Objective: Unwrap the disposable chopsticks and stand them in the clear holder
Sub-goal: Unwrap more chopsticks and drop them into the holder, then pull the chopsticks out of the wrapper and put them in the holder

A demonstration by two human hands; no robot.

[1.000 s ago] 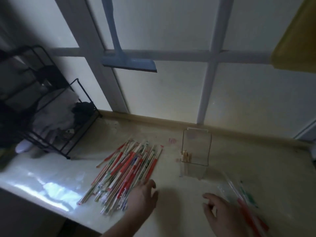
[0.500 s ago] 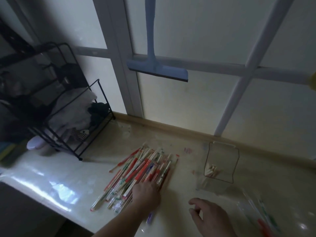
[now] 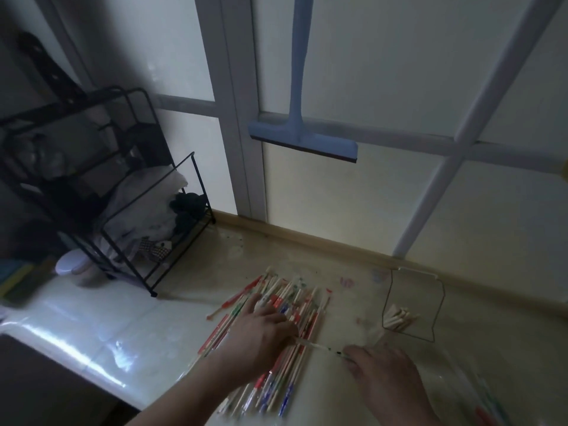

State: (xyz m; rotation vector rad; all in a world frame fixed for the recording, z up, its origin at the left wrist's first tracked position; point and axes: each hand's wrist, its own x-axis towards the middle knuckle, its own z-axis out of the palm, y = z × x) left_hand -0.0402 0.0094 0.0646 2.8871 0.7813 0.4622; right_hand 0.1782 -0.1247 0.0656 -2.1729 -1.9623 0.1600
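The left hand lifts one wrapped pair off the pile toward the right hand — both pinch its ends — which should tear cleanly.

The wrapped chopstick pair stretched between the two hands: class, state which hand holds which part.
The wrapped chopstick pair appears held at both ends: left hand at one end, right hand at the other; blur hides exact finger placement.

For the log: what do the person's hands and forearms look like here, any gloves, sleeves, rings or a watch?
Both hands are bare, with no gloves. The left hand runs into a bare forearm with no sleeve down to the frame's bottom edge. The right hand shows only to the wrist, also uncovered. No ring, watch or bracelet is visible, though the dim light and blur could hide small details.
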